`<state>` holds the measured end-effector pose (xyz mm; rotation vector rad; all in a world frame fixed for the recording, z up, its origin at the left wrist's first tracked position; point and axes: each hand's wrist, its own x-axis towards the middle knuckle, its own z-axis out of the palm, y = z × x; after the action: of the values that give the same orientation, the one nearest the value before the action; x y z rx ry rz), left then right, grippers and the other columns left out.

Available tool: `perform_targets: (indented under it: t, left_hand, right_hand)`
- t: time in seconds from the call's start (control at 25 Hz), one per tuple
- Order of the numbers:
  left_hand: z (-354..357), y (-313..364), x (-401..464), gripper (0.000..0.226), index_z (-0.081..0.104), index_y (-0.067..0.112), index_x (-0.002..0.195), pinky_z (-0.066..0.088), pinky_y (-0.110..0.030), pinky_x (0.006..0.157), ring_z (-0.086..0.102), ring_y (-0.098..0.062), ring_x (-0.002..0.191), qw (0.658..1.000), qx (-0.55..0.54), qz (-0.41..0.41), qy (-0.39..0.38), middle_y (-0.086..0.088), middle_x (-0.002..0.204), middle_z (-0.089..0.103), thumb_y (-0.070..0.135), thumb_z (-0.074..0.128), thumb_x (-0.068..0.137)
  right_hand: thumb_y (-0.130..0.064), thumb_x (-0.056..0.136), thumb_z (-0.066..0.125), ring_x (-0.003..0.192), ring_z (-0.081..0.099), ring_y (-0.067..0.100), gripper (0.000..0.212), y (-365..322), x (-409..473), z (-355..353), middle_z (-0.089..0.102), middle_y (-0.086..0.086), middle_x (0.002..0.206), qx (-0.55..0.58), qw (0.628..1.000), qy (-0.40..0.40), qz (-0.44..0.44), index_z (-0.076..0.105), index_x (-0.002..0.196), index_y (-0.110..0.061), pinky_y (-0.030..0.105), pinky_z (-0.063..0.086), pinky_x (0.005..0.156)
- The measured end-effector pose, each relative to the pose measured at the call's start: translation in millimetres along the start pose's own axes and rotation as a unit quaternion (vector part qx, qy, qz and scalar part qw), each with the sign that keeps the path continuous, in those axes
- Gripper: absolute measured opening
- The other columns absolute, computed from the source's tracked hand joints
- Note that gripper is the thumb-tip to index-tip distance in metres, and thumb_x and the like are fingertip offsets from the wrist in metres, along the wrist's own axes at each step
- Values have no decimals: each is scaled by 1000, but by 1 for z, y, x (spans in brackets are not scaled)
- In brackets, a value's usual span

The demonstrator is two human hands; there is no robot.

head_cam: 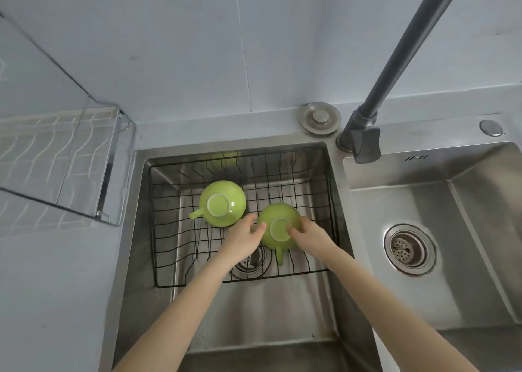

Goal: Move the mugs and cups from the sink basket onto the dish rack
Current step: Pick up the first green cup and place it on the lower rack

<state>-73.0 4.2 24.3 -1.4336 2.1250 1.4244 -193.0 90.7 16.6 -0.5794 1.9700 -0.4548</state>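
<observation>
Two green cups sit upside down in the black wire sink basket (305,174) in the left sink basin. The left cup (223,203) has its handle pointing left and nothing touches it. The right cup (278,224) has its handle pointing toward me. My left hand (244,237) presses its left side and my right hand (306,234) presses its right side, fingers on the white base ring. The dish rack (56,157), a white wire shelf with a metal frame, hangs at the left and holds no cups.
A dark faucet (364,142) rises at the back between the basins. The right basin (423,230) has a drain strainer (408,248). A round metal plug (320,116) lies on the back ledge. Grey countertop runs below the rack.
</observation>
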Motion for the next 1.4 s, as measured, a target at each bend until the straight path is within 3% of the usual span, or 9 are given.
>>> perform_targets:
  t: [0.24, 0.48, 0.6, 0.92, 1.28, 1.36, 1.4]
  left_hand:
    - [25, -8, 26, 49, 37, 4, 133, 36, -23, 93, 45, -27, 125, 999, -35, -20, 10, -14, 135, 47, 23, 50, 91]
    - [37, -20, 43, 54, 39, 4, 129, 45, -35, 95, 52, -31, 114, 995, -72, -44, 45, -15, 123, 53, 22, 61, 84]
    - [38, -22, 44, 53, 35, 5, 132, 39, -25, 87, 54, -28, 113, 994, -91, -51, 32, -10, 119, 55, 20, 58, 87]
    - [36, -23, 30, 51, 40, 8, 131, 43, -32, 93, 55, -26, 111, 977, -195, -59, 62, -16, 127, 56, 19, 60, 85]
    - [9, -18, -33, 47, 46, 14, 126, 44, -10, 72, 57, -15, 88, 953, -278, -14, 118, -9, 111, 63, 21, 63, 83]
    - [-1, -18, -53, 48, 46, 16, 126, 48, -13, 75, 58, -17, 88, 948, -291, 3, 130, -5, 103, 60, 23, 64, 82]
    - [-5, -20, -63, 49, 46, 17, 126, 51, -22, 82, 58, -19, 90, 945, -298, 10, 134, -5, 102, 60, 23, 64, 82]
  right_hand:
    - [-24, 94, 45, 121, 50, 34, 51, 16, 29, 13, 51, 20, 132, 33, 999, 19, 24, 30, 141, -8, 37, 43, 98]
    - [-28, 95, 44, 124, 48, 35, 56, 16, 41, 17, 47, 19, 138, 65, 996, 30, 49, 23, 144, -11, 40, 43, 100]
    - [-33, 94, 45, 128, 44, 33, 62, 17, 41, 17, 43, 15, 143, 91, 994, 26, 48, 18, 146, -13, 38, 40, 103]
    - [-30, 91, 55, 127, 46, 29, 60, 7, 24, 11, 47, 12, 141, 132, 989, 63, 31, 31, 143, -12, 35, 41, 101]
    - [-37, 88, 57, 126, 47, 27, 61, -19, -38, 5, 50, 11, 137, 104, 990, 86, -38, 35, 141, -16, 34, 41, 101]
    - [-39, 88, 56, 126, 46, 26, 60, -26, -59, 8, 50, 12, 136, 105, 989, 90, -52, 35, 141, -17, 33, 40, 101]
    - [-39, 88, 55, 126, 47, 26, 60, -30, -70, 11, 50, 12, 136, 110, 988, 93, -58, 35, 140, -18, 33, 40, 100]
